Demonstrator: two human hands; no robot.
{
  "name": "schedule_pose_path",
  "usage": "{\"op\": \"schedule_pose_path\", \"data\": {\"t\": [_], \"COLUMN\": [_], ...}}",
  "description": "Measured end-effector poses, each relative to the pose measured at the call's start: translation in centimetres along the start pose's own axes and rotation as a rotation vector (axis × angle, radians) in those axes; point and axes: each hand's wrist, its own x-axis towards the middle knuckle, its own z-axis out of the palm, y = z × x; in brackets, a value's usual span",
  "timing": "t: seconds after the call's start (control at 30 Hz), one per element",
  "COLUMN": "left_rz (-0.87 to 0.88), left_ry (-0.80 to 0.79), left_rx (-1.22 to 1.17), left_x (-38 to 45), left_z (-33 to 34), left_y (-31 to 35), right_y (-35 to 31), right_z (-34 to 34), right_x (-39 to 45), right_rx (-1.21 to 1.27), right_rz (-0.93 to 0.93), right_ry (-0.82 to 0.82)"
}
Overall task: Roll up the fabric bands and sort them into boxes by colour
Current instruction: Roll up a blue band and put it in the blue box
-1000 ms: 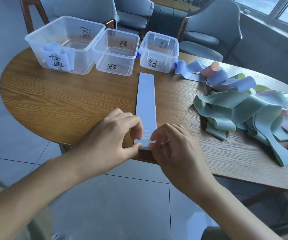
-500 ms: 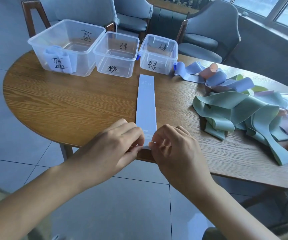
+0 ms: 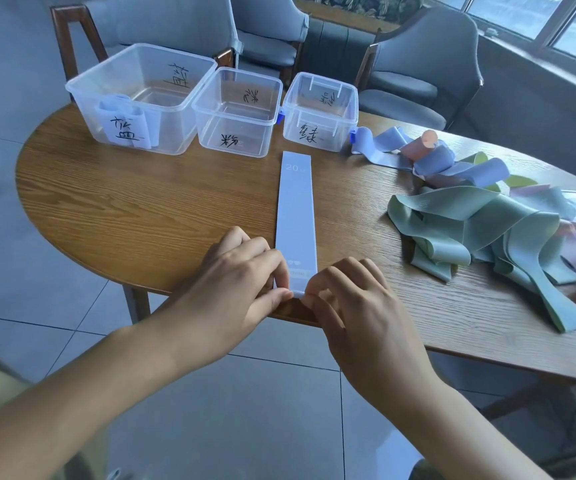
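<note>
The blue fabric band (image 3: 296,209) lies flat and straight on the round wooden table (image 3: 148,209), running from the near edge up toward the boxes. Left hand (image 3: 238,282) and right hand (image 3: 352,299) both pinch its near end, fingers curled tight on either corner right at the table edge. Three clear boxes sit in a row at the far side: the big box (image 3: 141,98) on the left with a rolled blue band (image 3: 120,109) inside, the middle box (image 3: 238,112), and the small box (image 3: 319,110), each with a handwritten label. A messy pile of loose bands (image 3: 487,230), green, blue and pink, sits on the right.
</note>
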Motion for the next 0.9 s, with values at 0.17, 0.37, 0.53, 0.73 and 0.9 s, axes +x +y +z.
{"op": "schedule_pose_path", "data": {"t": [0.17, 0.37, 0.53, 0.73, 0.9], "left_rz": [-0.081, -0.164, -0.179, -0.135, -0.027], "left_ry": [-0.032, -0.03, 0.06, 0.116, 0.12], "left_rx": [-0.028, -0.028, -0.003, -0.053, 0.03], "left_x": [0.2, 0.7, 1.2, 1.7, 1.6], "left_z": [-0.1, 0.0, 0.3, 0.5, 0.7], "left_y": [0.3, 0.6, 0.7, 0.9, 0.7], "right_y": [0.1, 0.3, 0.5, 0.3, 0.0], "right_z": [-0.1, 0.1, 0.5, 1.0, 1.4], "right_x": [0.6, 1.4, 2.1, 2.7, 2.9], "right_rx": [0.084, 0.171, 0.188, 0.22, 0.197], "right_rz": [0.062, 0.211, 0.272, 0.278, 0.258], "right_ry": [-0.057, -0.132, -0.118, -0.055, -0.023]}}
